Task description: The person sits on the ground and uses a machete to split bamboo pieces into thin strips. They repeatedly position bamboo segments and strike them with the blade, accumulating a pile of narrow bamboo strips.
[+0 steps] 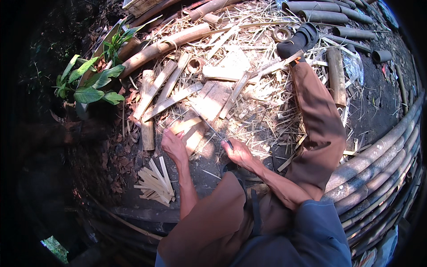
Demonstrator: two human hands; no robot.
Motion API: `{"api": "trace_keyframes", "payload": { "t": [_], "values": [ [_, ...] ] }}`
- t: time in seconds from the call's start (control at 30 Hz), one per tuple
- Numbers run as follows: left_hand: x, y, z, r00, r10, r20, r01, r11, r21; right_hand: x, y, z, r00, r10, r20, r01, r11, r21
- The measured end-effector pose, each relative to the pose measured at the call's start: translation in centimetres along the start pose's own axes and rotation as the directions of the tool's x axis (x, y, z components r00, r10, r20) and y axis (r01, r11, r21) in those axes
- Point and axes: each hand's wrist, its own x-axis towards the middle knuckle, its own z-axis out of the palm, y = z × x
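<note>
My left hand [175, 146] is closed on one end of a pale bamboo strip [187, 125], which points to the right over a flat wooden board [211, 99]. My right hand [240, 154] grips the dark handle of a knife [215, 130]. Its thin blade slants up and left, its middle close to the strip's far end; whether they touch I cannot tell. A small heap of pale split strips [154, 183] lies on the ground below my left hand.
Split bamboo pieces [155, 89] and shavings [262, 93] cover the ground ahead. A long bamboo pole [153, 51] and a leafy plant [100, 82] are at the far left. My outstretched leg [318, 120] is on the right, beside stacked poles [369, 167]. Cut bamboo tubes [324, 17] lie far right.
</note>
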Motion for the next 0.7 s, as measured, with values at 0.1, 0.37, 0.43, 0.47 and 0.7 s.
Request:
{"api": "trace_keyframes", "payload": {
  "t": [0.1,0.37,0.43,0.47,0.7],
  "values": [
    [0.4,-0.5,-0.2,0.996,0.027,0.081,-0.033,0.997,0.074,-1.9,-0.9,-0.3,0.998,0.011,0.066,-0.008,0.999,-0.048],
    [1.0,-2.0,0.5,0.991,-0.072,0.117,0.122,0.854,-0.506,-0.1,2.8,-0.8,0.986,0.155,0.064,-0.164,0.973,0.164],
    [0.6,-3.4,1.3,0.987,-0.038,0.157,0.103,0.897,-0.429,-0.4,3.2,-0.6,0.986,0.16,0.049,-0.167,0.967,0.192],
    [-0.4,-3.7,2.7,0.983,0.004,0.182,0.071,0.911,-0.405,-0.5,3.4,-0.5,0.987,0.157,0.038,-0.162,0.965,0.207],
    [-0.3,-7.6,6.3,0.922,0.003,0.387,0.173,0.891,-0.419,-2.0,-0.8,-2.1,0.999,0.047,-0.001,-0.047,0.996,0.077]
  ]
}}
